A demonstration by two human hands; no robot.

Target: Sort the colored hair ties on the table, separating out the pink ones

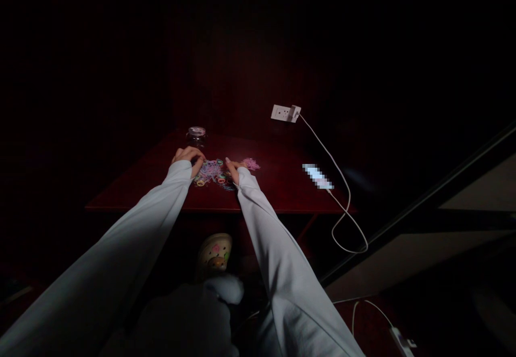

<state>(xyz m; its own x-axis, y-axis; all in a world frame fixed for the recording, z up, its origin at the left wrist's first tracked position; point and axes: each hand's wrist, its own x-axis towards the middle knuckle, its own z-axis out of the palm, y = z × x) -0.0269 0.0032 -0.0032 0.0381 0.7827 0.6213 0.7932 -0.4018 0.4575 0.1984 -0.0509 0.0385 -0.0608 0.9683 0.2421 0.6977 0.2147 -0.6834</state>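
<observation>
Lots of little stretchy-looking loops lie in a messy pile (210, 171) near the front edge of the table (278, 190), with one hand on each side. That spot is easy to reach, and the hands around it may help stop the loops from sliding away. Most loops are thin like string, in soft purple, pink and blue. A few are fatter rings, yellow, red and green.

The left hand (188, 155) is at the pile's left edge, with its fingers bent and the tips pointing in. I cannot tell if it pinches a loop. The right hand (233, 170) is at the other edge, its thumb and fingers close to the loops. It is too small and dark to tell what it grips. Just past it is a smaller pink bunch (252, 164), thin and tangled, set apart from the big pile, maybe so the two don't mix.

Behind the left hand stands a round, see-through jar (196, 136) with a pale lid, out of the way. The table is dark red, flat and a bit shiny. Well off to the right lies a bright, blurred flat thing (317, 176). A bendy white cord (341, 171) runs from it to a plug in the wall socket (281, 112), probably to charge it.
</observation>
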